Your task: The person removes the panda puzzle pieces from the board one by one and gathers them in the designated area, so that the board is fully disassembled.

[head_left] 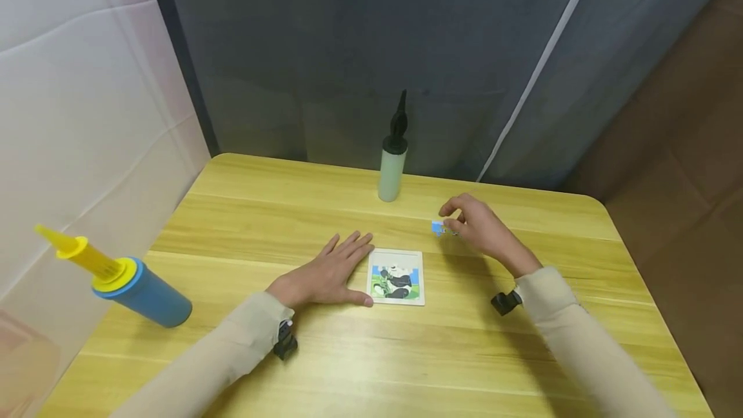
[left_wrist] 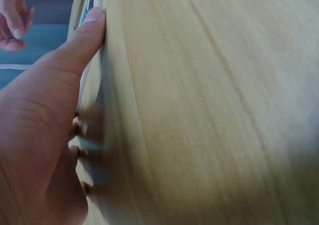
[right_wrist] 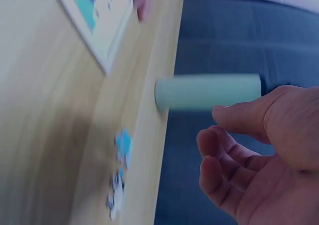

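A square panda jigsaw puzzle tray lies on the table, with the panda picture filling its lower part and a pale strip at its top. My left hand rests flat just left of it, fingers spread, the thumb at the tray's lower left corner. Beyond the tray to the right, my right hand hovers with loosely bent fingers over blue jigsaw pieces. The right wrist view shows these pieces on the wood below the hand, and nothing visible between thumb and fingers.
A pale green balloon pump with a black nozzle stands upright near the table's back edge. On the left stands a blue and yellow pump. Grey cloth hangs behind the wooden table.
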Available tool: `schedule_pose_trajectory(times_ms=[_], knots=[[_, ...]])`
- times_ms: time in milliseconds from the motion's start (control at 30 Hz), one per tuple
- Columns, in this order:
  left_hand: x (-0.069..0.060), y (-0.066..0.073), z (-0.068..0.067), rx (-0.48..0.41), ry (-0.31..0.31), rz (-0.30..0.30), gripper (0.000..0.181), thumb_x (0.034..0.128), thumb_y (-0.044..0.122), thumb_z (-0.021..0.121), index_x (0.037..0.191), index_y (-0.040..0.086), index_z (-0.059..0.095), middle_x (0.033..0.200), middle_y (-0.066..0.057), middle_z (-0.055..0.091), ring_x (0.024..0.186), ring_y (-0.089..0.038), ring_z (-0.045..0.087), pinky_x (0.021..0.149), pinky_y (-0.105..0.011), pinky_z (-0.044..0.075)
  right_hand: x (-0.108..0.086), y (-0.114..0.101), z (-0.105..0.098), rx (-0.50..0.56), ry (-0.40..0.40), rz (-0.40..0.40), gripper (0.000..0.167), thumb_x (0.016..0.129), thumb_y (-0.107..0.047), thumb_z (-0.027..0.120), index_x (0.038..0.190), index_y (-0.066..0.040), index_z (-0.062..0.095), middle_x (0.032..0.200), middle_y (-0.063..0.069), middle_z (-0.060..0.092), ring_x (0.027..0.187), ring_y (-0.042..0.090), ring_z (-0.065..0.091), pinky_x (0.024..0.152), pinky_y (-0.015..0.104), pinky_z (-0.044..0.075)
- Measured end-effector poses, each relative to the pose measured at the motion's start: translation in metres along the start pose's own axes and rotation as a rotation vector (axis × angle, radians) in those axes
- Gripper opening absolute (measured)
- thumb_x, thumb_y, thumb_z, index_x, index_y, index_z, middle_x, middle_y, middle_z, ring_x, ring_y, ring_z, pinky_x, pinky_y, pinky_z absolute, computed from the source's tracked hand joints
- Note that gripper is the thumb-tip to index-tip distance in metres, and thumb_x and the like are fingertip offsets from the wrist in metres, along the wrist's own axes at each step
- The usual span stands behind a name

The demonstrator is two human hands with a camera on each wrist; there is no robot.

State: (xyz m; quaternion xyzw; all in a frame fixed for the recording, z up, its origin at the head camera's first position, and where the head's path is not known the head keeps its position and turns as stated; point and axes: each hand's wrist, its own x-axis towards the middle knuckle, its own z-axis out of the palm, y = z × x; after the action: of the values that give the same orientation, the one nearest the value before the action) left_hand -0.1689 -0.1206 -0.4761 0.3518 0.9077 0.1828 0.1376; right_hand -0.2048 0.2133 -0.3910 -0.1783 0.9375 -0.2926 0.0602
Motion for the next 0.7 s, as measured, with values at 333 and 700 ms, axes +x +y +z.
schedule_pose_trajectory(times_ms=[333, 700], knots=[[0.002, 0.002, 0.001, -0.011, -0.007, -0.011, 0.112, 0.0894, 0.071, 0.073, 0.169, 0.006, 0.026, 0.181, -0.011, 0.015, 0.169, -0.038, 0.01, 0.137, -0.065, 0.005, -0.006, -0.029, 0.045, -0.039, -0.098, -0.058, 0.018, 0.103, -0.012, 0.07, 0.119, -0.004, 0.075, 0.118, 0.012, 0.069, 0.092, 0.022, 0.065, 0.078, 0.035, 0.057], [0.003, 0.005, 0.001, -0.02, -0.005, -0.014, 0.111, 0.0896, 0.07, 0.073, 0.168, 0.006, 0.028, 0.181, -0.012, 0.016, 0.169, -0.038, 0.01, 0.136, -0.065, 0.005, -0.005, -0.043, 0.075, -0.011, -0.175, -0.061, 0.016, 0.102, -0.014, 0.072, 0.117, -0.007, 0.075, 0.116, 0.007, 0.068, 0.09, 0.016, 0.062, 0.081, 0.032, 0.057]])
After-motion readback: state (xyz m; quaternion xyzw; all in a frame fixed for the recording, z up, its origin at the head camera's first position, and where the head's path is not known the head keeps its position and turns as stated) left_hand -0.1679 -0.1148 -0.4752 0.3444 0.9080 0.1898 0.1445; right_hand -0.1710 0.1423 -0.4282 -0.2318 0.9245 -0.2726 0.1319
